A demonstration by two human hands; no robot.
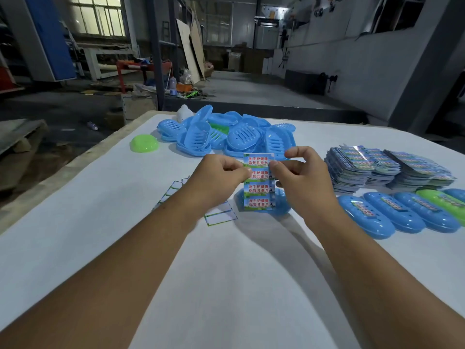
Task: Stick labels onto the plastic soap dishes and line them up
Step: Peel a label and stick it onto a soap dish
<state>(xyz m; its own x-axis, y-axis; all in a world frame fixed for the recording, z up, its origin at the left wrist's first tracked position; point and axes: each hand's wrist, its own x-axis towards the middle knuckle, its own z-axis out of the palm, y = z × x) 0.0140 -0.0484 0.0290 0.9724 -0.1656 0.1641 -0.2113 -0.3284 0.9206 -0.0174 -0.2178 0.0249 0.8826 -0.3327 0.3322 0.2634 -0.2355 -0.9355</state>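
You are holding a label sheet [259, 182] upright between both hands, its long axis running away from you, four printed labels stacked down it. Your left hand [216, 177] is pinching the sheet's left edge near the top; your right hand [299, 172] is pinching at the right edge, thumb and forefinger closed on what looks like the corner of the upper label, so I am judging that you are peeling one off. Both grips are narrow and closed on the sheet.

The dish awaiting its label, a blue soap dish [279, 205], is lying on the tabletop [226, 273] directly below and just behind the sheet, partly hidden by it, its long axis running left to right. Your right hand is nearer to it, so the label is going straight down.

To your right, a row of labelled dishes [397, 212] is lying side by side, touching. Beyond them are sitting stacks of label sheets [387, 170]. The pile of unlabelled dishes [226, 134] is lying farther back, with a green dish [144, 144] apart on its left. Spent backing sheets [219, 215] are lying under your left wrist
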